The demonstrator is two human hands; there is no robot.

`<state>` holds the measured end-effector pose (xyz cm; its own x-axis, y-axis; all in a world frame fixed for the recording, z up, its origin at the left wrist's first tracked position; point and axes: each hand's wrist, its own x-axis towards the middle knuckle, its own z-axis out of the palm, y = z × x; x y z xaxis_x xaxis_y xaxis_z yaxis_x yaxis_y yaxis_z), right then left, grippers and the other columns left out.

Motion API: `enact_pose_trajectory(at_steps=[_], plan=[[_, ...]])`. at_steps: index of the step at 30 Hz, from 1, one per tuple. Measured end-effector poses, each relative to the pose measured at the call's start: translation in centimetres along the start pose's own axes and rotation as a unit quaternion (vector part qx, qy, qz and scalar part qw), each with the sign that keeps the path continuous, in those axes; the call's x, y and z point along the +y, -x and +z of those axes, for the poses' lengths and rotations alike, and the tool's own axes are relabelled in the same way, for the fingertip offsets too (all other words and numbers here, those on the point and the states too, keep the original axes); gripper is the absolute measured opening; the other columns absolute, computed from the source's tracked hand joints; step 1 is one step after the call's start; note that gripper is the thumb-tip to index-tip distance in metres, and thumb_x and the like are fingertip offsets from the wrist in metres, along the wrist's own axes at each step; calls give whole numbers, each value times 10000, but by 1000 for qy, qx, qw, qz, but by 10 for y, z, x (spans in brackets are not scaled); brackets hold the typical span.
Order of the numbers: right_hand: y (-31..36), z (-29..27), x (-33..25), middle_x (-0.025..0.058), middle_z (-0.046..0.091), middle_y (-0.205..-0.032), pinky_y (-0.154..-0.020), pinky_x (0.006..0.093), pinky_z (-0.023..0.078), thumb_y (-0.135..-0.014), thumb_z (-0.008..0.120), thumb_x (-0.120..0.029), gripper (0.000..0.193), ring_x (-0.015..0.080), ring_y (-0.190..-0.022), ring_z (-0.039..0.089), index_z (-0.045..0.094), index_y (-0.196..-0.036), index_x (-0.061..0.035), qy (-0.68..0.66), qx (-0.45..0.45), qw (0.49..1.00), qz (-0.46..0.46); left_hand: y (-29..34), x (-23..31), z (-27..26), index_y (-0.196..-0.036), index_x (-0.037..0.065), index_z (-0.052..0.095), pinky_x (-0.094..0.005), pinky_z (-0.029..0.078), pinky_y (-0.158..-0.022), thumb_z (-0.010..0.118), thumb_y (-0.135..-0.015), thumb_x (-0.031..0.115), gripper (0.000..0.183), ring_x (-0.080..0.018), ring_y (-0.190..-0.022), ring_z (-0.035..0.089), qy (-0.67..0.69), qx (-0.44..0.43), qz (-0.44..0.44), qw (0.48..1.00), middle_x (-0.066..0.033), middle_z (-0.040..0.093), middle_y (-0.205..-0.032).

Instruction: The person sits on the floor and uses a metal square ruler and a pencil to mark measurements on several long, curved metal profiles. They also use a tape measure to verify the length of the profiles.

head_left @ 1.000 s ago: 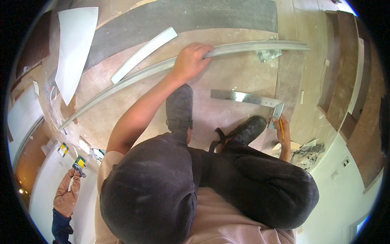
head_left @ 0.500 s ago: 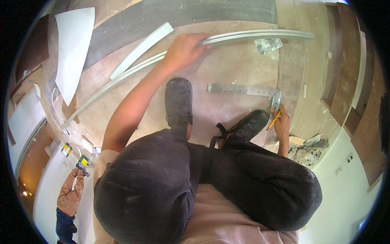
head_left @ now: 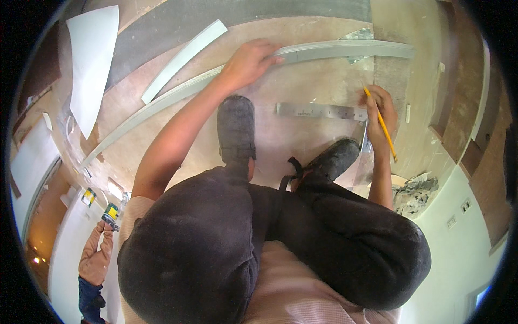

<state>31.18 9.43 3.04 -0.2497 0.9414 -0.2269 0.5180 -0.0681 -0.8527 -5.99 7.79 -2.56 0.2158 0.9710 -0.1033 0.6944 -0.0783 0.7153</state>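
Observation:
My left hand (head_left: pixel 248 63) is closed around a long, pale grey trim strip (head_left: pixel 318 51) that stretches across the far part of the floor. Between the fingers of my right hand (head_left: pixel 384 105) is a yellow pencil (head_left: pixel 387 129), one end pointing up toward the strip. Below the strip lies a metal carpenter's square (head_left: pixel 318 111), its short leg running down beside my right wrist. My right hand hovers near the square's corner and partly hides it.
A short white strip (head_left: pixel 183 62) lies beyond the long one. At far left stands a curved white sheet (head_left: pixel 93 67). A plastic scrap (head_left: pixel 356 40) sits partly under the strip. Rubble (head_left: pixel 415 194) lies by the right wall. A co-worker's hand (head_left: pixel 100 243) touches a yellow-and-dark tool (head_left: pixel 110 213).
My right hand has left the square's short leg and moved up with the pencil. The long strip has rolled in my left hand, so a broader flat face shows.

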Motion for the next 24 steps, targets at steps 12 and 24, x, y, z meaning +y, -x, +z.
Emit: enact_pose_trajectory(at_steps=[12, 24], plan=[[-140, 94, -23, 52, 770, -925, -818, 276, 587, -976, 792, -122, 139, 100, -866, 704, 753, -1022, 4, -89, -253, 953, -141, 0, -7, 10, -1286, 9, 724, -455, 569, -926, 707, -1004, 240, 365, -362, -1052, 687, 19, 5, 22, 1000, -156, 709, -1122], [-145, 94, -8, 4, 741, -867, -673, 229, 502, -984, 799, -119, 118, 54, -757, 610, 786, -1055, -26, -3, -263, 952, -157, -5, -5, -4, -1212, -16, 700, -472, 549, -912, 737, -948, 143, 310, -419, -1067, 672, 82, -32, 10, 996, -208, 691, -1084]])
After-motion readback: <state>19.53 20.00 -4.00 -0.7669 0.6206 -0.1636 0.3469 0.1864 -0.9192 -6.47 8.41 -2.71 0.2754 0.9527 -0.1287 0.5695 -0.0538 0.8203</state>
